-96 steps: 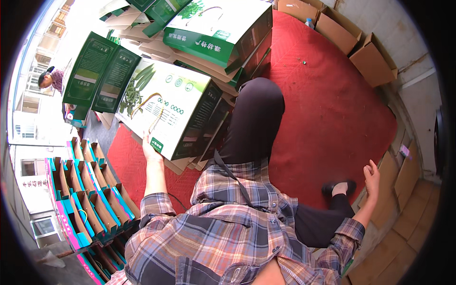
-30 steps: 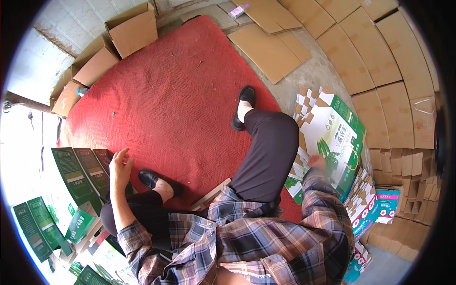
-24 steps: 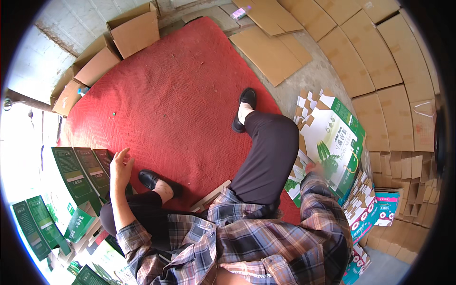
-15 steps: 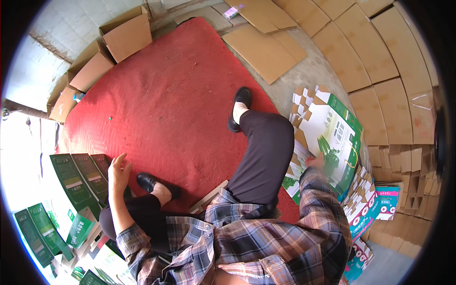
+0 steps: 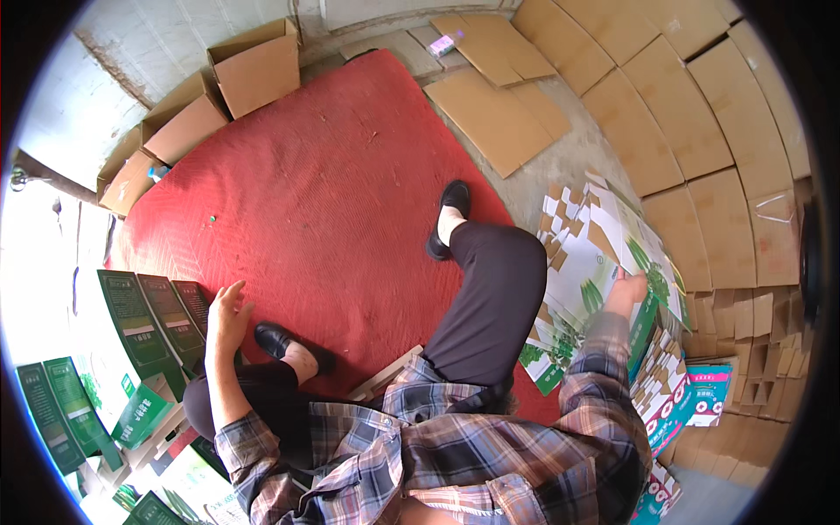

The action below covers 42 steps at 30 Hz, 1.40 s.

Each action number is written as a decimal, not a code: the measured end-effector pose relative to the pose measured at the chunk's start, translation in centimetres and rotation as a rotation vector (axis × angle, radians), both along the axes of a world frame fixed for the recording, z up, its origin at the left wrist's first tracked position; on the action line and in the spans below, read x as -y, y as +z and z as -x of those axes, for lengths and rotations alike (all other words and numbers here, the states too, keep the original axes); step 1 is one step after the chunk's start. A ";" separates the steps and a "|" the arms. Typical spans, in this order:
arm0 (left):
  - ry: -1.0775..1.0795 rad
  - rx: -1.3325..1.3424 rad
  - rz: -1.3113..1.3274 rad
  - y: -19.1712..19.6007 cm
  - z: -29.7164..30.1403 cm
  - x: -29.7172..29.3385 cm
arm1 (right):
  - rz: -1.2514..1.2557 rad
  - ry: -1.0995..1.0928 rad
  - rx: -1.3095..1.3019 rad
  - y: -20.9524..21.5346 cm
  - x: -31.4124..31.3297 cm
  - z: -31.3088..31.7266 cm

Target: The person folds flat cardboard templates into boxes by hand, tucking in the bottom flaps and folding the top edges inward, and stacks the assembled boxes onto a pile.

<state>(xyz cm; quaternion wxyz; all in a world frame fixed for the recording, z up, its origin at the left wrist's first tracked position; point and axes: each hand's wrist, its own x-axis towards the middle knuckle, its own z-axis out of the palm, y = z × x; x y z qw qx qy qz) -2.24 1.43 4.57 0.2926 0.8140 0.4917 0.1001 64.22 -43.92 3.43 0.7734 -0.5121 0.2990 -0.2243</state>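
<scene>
My right hand (image 5: 627,290) is closed on the edge of a flat printed carton (image 5: 643,245), white and green with a leafy vegetable picture. That carton is tilted up off a stack of similar flat cartons (image 5: 570,302) to the right of my knee. My left hand (image 5: 229,317) hovers over my left leg, its fingers apart and nothing in it. Beside it stand several dark green folded cartons (image 5: 140,328), partly opened out, with more green and white cartons (image 5: 74,402) further left.
A red carpet (image 5: 324,175) covers the floor ahead, under my feet. Open brown boxes (image 5: 254,70) line the far left wall. Flat cardboard sheets (image 5: 490,118) and a small bottle (image 5: 444,44) lie beyond. Brown cartons (image 5: 665,114) are piled at right, teal-pink ones (image 5: 707,394) nearer.
My right hand has moved right and up, and a flat carton now lifts off the stack with it. The left hand stays nearly still. The whole view has shifted slightly.
</scene>
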 end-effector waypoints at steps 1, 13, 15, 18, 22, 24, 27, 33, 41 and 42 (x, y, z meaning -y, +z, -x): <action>0.014 -0.005 -0.009 0.3 0.2 0.0 | -0.055 0.118 0.009 0.4 -0.9 0.7; 0.135 0.097 0.006 -0.3 1.7 -0.5 | -0.068 1.189 -0.042 9.1 -17.4 7.3; 0.194 0.179 0.006 -0.5 1.1 -0.7 | -0.079 1.318 -0.089 11.4 -20.7 11.1; 0.270 0.307 -0.036 0.3 1.4 -1.5 | -0.118 1.624 -0.166 11.3 -25.1 12.1; 0.272 0.890 0.077 2.7 2.7 -1.4 | -0.246 2.027 -0.200 10.6 -31.6 15.2; 0.278 1.046 0.100 4.4 2.5 -1.6 | -0.216 2.110 -0.169 8.6 -33.5 13.9; 0.266 0.985 0.053 5.1 2.9 -1.2 | 0.049 2.089 -0.339 6.9 -36.0 14.0; 0.414 0.981 0.279 1.6 3.8 -1.5 | 0.324 1.983 -0.401 5.8 -37.7 15.8; 0.546 1.027 0.435 -0.4 2.0 -1.0 | 0.664 1.944 -0.141 5.0 -38.6 20.6; 0.561 1.057 0.437 -0.2 2.1 -0.9 | 0.745 1.952 -0.074 6.3 -39.0 22.2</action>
